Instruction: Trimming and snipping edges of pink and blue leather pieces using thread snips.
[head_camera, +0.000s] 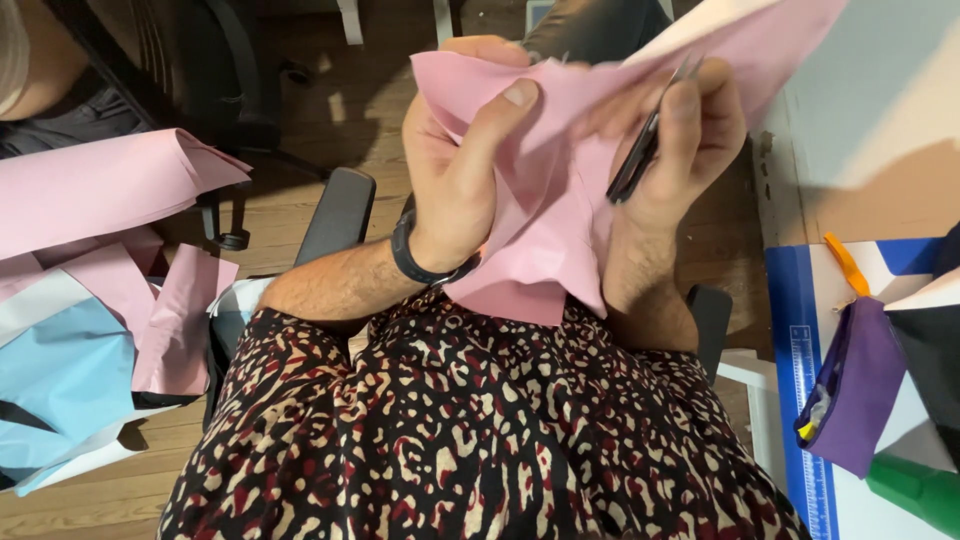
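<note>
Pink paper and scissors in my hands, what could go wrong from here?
1. The left hand grips the crumpled pink paper close to the scissors in the right hand, so the blades could nick the thumb.
2. Bunched paper may tear or cut crookedly.

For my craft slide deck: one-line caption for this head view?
Left hand grips a folded pink paper sheet while the right hand holds dark scissors against it.
</note>
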